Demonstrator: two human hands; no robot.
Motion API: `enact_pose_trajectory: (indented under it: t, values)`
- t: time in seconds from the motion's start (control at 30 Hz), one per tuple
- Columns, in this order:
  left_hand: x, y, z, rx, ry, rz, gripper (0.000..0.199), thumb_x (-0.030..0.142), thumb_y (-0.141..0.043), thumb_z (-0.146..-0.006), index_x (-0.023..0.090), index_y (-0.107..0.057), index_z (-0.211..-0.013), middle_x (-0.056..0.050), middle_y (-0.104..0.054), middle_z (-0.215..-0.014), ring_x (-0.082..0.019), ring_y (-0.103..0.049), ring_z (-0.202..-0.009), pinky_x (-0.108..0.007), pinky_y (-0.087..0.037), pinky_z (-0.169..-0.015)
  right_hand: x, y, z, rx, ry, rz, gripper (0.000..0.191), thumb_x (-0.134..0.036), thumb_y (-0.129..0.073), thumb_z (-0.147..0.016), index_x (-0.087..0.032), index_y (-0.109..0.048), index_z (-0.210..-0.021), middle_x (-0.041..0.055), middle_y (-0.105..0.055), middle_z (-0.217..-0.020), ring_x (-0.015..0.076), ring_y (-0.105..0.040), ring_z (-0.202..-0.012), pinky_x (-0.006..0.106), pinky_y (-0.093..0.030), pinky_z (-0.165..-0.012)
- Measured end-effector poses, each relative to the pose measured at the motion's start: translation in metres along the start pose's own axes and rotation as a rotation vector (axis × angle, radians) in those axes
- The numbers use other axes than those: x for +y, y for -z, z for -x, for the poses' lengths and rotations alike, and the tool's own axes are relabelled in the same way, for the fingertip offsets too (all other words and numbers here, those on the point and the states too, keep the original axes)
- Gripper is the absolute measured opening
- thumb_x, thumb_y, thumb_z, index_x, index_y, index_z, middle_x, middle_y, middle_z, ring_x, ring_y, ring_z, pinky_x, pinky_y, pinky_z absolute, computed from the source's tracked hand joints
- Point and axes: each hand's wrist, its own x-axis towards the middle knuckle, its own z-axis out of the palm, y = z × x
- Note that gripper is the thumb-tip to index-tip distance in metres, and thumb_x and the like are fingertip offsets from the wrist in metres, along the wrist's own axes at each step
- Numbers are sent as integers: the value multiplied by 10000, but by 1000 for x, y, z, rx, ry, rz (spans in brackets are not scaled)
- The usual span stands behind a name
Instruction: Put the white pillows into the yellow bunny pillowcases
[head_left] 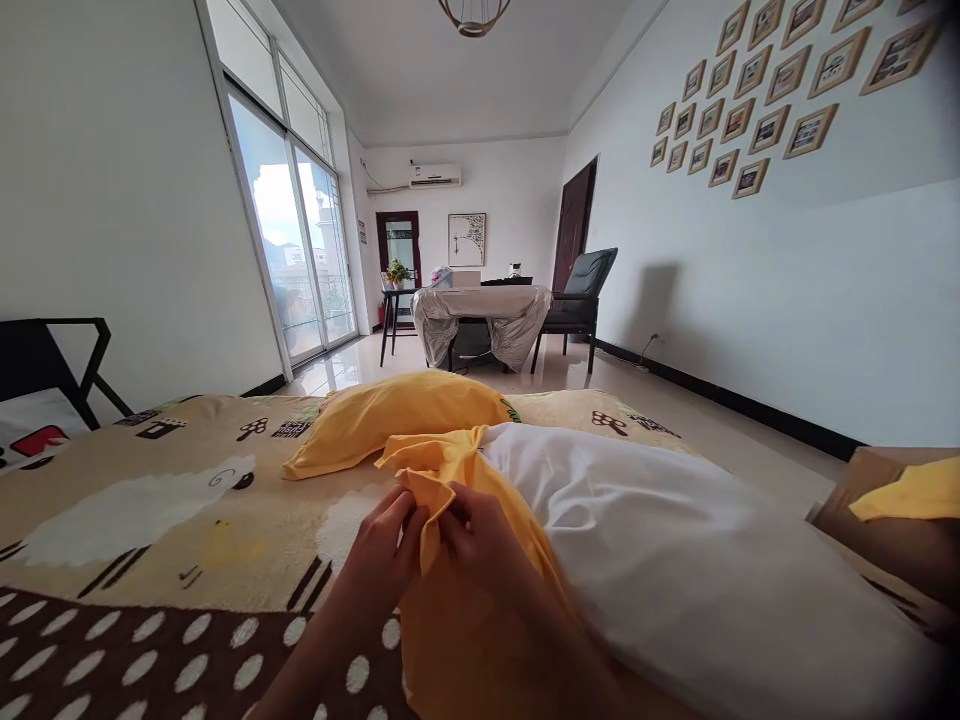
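Between my two hands is a loose yellow pillowcase [465, 620], its fabric bunched up at the edge. My left hand [388, 530] pinches the cloth from the left side. Close beside it, my right hand [474, 525] grips the same edge, its fingertips partly hidden by a fold. A white pillow [660, 530] lies against the pillowcase on the right; one corner meets the gathered yellow cloth. Just beyond my hands rests a yellow pillow [405, 415], plump and flat on the blanket.
A patterned blanket [285, 540] with sheep and polka dots lies underneath. At right stands a cardboard box [892, 560] with yellow cloth on it. A black chair frame [90, 370] is at left. Farther off are a covered table [487, 300] and an armchair [581, 290].
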Motion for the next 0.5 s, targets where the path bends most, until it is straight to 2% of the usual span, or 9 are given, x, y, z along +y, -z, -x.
enact_pose_trajectory:
  t: [0.1, 0.2, 0.33, 0.43, 0.5]
  values:
    - [-2, -1, 0, 7, -4, -4, 272, 338, -368, -915, 198, -453, -696, -16, -511, -743, -150, -462, -675, -261, -377, -630, 0, 3, 0, 2, -3, 32, 110, -213, -466, -805, -187, -504, -705, -33, -491, -580, 93, -414, -535, 209, -314, -488]
    - [-2, 0, -2, -2, 6, 24, 298, 369, -383, -911, 206, -417, -665, -3, -486, -695, -146, -441, -648, -257, -371, -611, 2, 6, -2, -23, -41, -34, 104, -233, -465, -811, -188, -515, -732, -31, -504, -590, 96, -439, -533, 207, -339, -489]
    - [0, 2, -2, -54, -19, 41, 301, 386, -383, -910, 202, -438, -679, -5, -491, -709, -147, -448, -655, -258, -379, -614, 3, 9, -5, 3, -52, -75, 147, -212, -489, -785, -185, -580, -898, -24, -574, -662, 105, -500, -576, 214, -394, -548]
    - [2, 3, -1, -81, -33, 36, 303, 377, -373, -913, 198, -452, -682, -15, -508, -726, -153, -468, -680, -264, -386, -630, 2, 10, -5, -31, 1, 4, 105, -188, -494, -767, -176, -598, -759, -9, -605, -673, 115, -519, -619, 218, -398, -577]
    - [3, 4, 1, -97, -32, 29, 302, 374, -379, -914, 196, -453, -681, -15, -516, -729, -152, -473, -684, -262, -387, -633, 1, 11, -4, 11, -6, 32, 118, -167, -494, -752, -172, -599, -700, -5, -616, -658, 119, -527, -617, 219, -394, -571]
